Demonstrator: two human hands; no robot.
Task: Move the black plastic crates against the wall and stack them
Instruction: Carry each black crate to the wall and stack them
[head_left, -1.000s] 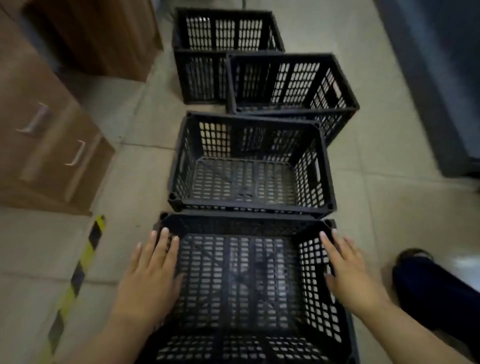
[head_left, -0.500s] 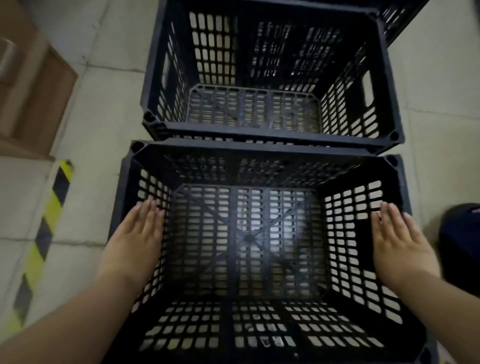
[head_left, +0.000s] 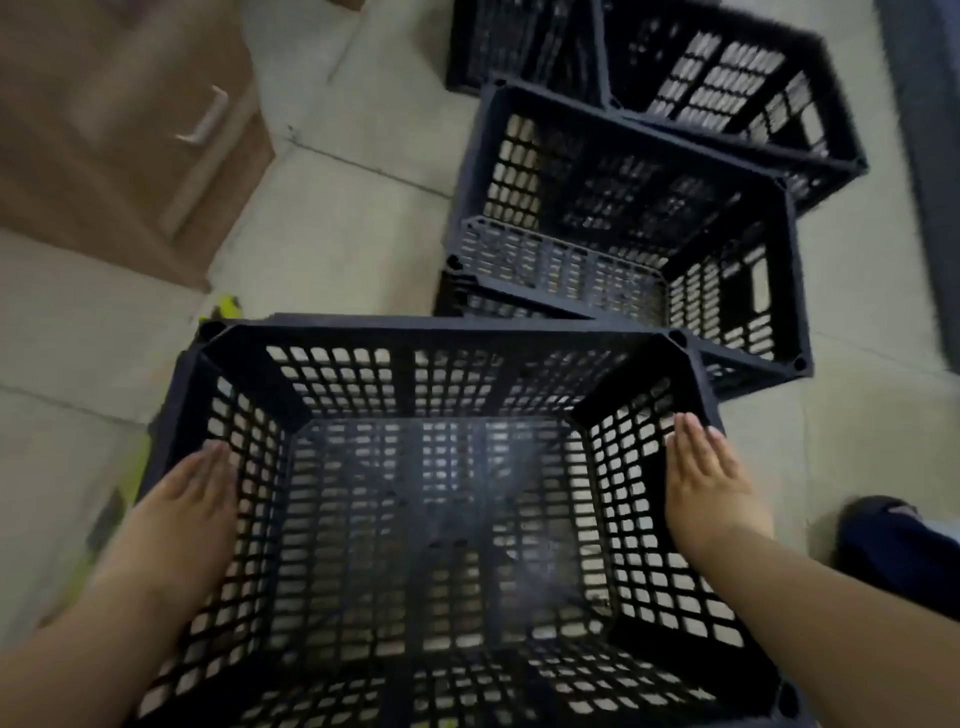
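Note:
The nearest black crate (head_left: 441, 332) fills the lower half of the view, open side up and empty. My left hand (head_left: 187, 499) lies flat along its left wall and my right hand (head_left: 706, 483) along its right wall, so the crate is clamped between them. Its far rim overlaps the near corner of a second black crate (head_left: 561, 260), which sits skewed on the floor behind and to the right. Two other black crates, one at the far right (head_left: 727, 73) and one to its left (head_left: 519, 47), stand beyond that, blurred.
A brown wooden cabinet with metal handles (head_left: 119, 119) stands at the upper left. Yellow-and-black floor tape (head_left: 226, 306) runs under the crate's left side. A dark shoe (head_left: 883, 540) is at the lower right. A dark wall panel (head_left: 930, 156) borders the right edge.
The nearest crate has shifted left, out of line with the row, and now covers the floor tape. Both hands stay on its side walls. The view has swung left.

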